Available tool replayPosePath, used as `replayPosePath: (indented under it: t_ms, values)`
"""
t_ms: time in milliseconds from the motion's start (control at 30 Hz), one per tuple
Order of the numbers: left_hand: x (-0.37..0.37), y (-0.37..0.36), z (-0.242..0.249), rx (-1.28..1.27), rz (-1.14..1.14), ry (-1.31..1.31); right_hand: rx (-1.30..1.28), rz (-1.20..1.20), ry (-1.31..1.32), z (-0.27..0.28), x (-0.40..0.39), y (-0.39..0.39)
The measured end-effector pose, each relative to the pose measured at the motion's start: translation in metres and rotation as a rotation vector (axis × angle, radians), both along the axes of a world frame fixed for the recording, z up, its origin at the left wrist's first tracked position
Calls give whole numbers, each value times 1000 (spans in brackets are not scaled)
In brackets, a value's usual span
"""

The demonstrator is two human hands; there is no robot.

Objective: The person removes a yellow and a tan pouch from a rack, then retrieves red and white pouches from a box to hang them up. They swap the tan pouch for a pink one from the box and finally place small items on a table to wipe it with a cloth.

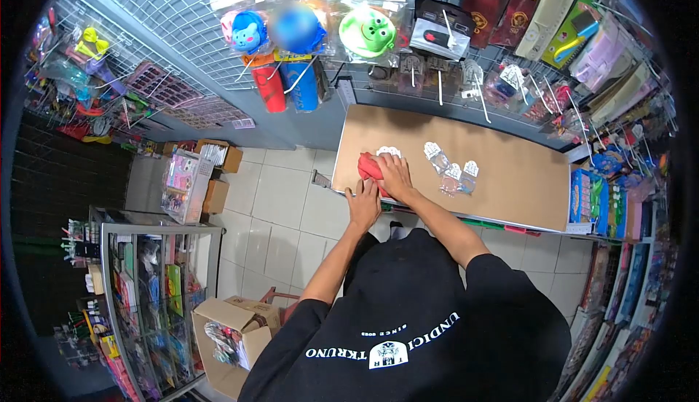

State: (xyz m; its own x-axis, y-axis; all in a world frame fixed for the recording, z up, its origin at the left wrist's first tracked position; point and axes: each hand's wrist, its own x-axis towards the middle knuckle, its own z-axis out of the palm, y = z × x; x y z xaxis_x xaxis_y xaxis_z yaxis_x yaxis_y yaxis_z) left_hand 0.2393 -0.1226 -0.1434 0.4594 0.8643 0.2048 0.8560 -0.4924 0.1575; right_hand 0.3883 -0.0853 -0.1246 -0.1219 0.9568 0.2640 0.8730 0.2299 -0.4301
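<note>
A bunched red cloth (370, 166) lies near the left end of the brown shelf board (524, 176). My right hand (394, 176) is pressed on the cloth's right side, its fingers curled over it. My left hand (363, 204) is at the front edge of the board, fingers apart, with its fingertips by the cloth's lower part. Just behind my right hand shows a white card top (389, 151), partly covered. Further right on the board lie several small clear packets with white card tops (437, 156).
Wire grid above the board holds hanging packs, including a green frog-like toy (366, 32) and hooks that stick out. A blue display box (588, 199) stands at the board's right end. A glass cabinet (156, 278) and an open carton (233, 340) stand to the left on the tiled floor.
</note>
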Motion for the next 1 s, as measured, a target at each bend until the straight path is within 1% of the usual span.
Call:
replayPosePath:
  t_ms: [67, 133, 267, 367, 400, 433, 500, 533, 567, 633, 700, 767, 867, 967, 1000]
  values:
    - [2, 1, -1, -39, 13, 18, -6, -20, -31, 3, 2, 4]
    - [2, 1, 2, 16, 4, 24, -24, -52, -47, 5, 2, 3]
    - [1, -1, 5, 52, -6, 55, -18, -313, 31, -13, 14, 14]
    - [0, 1, 3, -15, -31, 65, -77, -603, 465, 7, 39, 18]
    - [-1, 1, 8, -54, -38, 65, 45, -632, 596, 10, 51, 18]
    - [-1, 0, 11, -82, -32, 66, 39, -655, 769, 17, 62, 12]
    - [0, 3, 17, -128, -14, 71, 154, -762, 720, 12, 79, 9]
    - [3, 5, 18, -79, 16, 34, 179, -716, 702, 7, 87, 8]
    - [7, 6, 18, -10, -36, -1, 167, -668, 659, -1, 88, 7]
    - [18, 10, 29, 121, -142, -73, 138, -577, 574, 2, 77, -1]
    - [27, 14, 20, 65, -176, 9, -59, -433, 528, 14, 61, -9]
    - [31, 17, 7, 42, -186, 50, 19, -263, 239, -1, 44, -13]
    - [24, 14, 1, 21, -178, 53, -22, -244, 55, -2, 37, -18]
    - [28, 20, 9, 5, -182, 50, -8, -227, -41, 4, 38, -11]
    - [29, 21, 8, -6, -182, 64, -3, -235, -12, 2, 39, -8]
